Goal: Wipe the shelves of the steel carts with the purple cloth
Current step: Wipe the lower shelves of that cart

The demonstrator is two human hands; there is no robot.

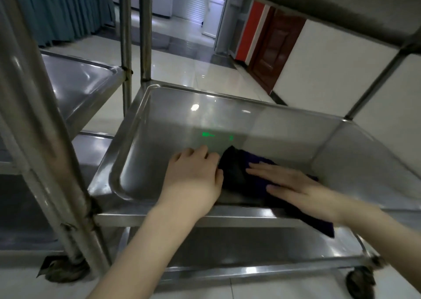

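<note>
The purple cloth (241,175) lies bunched on the middle shelf (173,121) of the near steel cart, and one end hangs over the shelf's front rim. My right hand (293,184) lies flat on top of the cloth with straight fingers. My left hand (193,173) rests on the shelf just left of the cloth with curled fingers, and its fingertips meet the cloth's left edge. Whether they pinch the cloth is hidden from me.
A second steel cart (77,80) stands close on the left, its posts beside the near cart's posts. The near cart has a lower shelf (227,248) below and an upper shelf (341,5) overhead. Castor wheels (360,280) sit on the pale tiled floor.
</note>
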